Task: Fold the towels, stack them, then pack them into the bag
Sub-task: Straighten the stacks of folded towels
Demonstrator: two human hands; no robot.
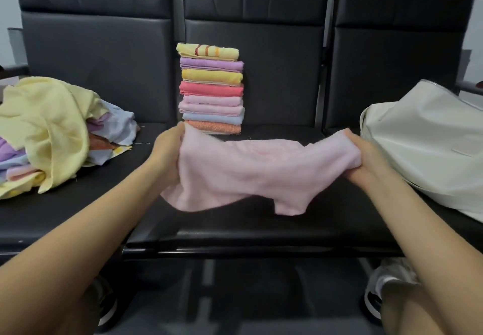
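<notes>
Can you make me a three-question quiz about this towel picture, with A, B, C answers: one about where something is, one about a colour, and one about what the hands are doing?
1. Where is the white bag?
A. On the right seat
B. On the floor
C. Under the stack

2. What colour is the top towel of the folded stack?
A. Blue
B. Yellow with stripes
C. Green

3. What are the hands doing?
A. Resting on knees
B. Zipping the bag
C. Holding a pink towel

Answers: 1 A, the bag lies on the right-hand seat. 2 B, it is pale yellow with red-orange stripes. 3 C, the left hand and right hand each grip one end.
</notes>
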